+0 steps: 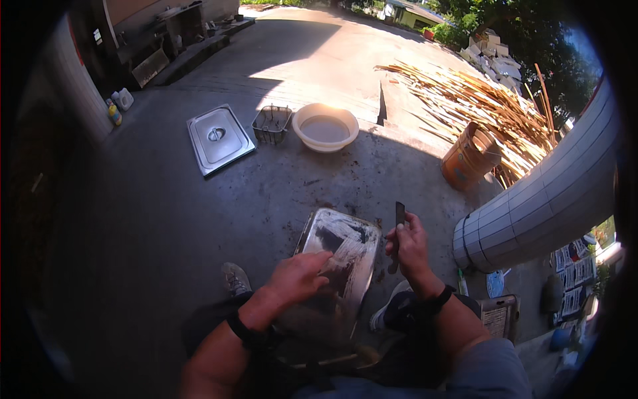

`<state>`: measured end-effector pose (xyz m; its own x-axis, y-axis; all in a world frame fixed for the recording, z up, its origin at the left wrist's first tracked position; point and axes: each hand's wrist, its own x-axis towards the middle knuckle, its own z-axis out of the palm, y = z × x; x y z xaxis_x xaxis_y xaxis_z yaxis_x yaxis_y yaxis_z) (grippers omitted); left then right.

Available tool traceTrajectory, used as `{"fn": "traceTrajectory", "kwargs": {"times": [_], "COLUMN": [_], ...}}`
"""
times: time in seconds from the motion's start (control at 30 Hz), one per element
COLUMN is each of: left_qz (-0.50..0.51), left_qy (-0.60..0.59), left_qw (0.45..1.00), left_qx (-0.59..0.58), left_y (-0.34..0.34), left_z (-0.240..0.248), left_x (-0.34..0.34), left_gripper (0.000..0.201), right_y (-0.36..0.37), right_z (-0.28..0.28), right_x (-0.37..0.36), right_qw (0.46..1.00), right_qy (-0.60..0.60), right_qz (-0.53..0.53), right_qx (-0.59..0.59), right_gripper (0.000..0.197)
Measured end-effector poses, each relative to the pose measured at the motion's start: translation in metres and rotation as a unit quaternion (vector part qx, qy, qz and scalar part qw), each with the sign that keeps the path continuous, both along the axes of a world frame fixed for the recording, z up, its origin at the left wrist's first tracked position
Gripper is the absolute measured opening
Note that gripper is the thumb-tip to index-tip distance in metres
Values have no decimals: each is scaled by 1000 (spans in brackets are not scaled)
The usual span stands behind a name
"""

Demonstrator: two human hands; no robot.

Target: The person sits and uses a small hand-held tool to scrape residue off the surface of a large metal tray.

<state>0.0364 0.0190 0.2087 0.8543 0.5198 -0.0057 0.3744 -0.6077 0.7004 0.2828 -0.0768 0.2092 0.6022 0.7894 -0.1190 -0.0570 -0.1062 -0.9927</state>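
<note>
An upturned metal pan lies between my feet, its pale bottom streaked and blotched with dark grime. Over its left side is my left hand, thumb and forefinger apart, with nothing seen in it; whether it touches the metal I cannot tell. My right hand grips a dark flat scraper blade, held upright just off the pan's right edge. One end of the blade sticks up above my fingers and the other shows below them.
Ahead on the concrete are a steel lid, a wire basket and a pale basin of cloudy liquid. A rusty bucket stands by a pile of wood strips. A tiled column rises close at right. Bottles stand far left.
</note>
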Motion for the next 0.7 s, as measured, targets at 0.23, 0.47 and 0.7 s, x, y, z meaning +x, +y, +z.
{"fn": "traceTrajectory", "kwargs": {"times": [0.23,0.47,0.7], "left_qz": [18,45,7], "left_qy": [37,162,311], "left_qw": [998,981,946], "left_qx": [44,-101,-86], "left_y": [9,-8,-36], "left_z": [6,-52,-119], "left_x": [-7,-16,-11], "left_gripper": [52,50,50], "right_y": [8,-20,-27], "right_z": [-27,-112,-162], "right_x": [-6,10,26], "right_qw": [988,917,881], "right_qy": [-119,-344,-387], "right_qz": [54,81,33], "right_qx": [-79,-185,-269], "right_gripper": [22,17,12]}}
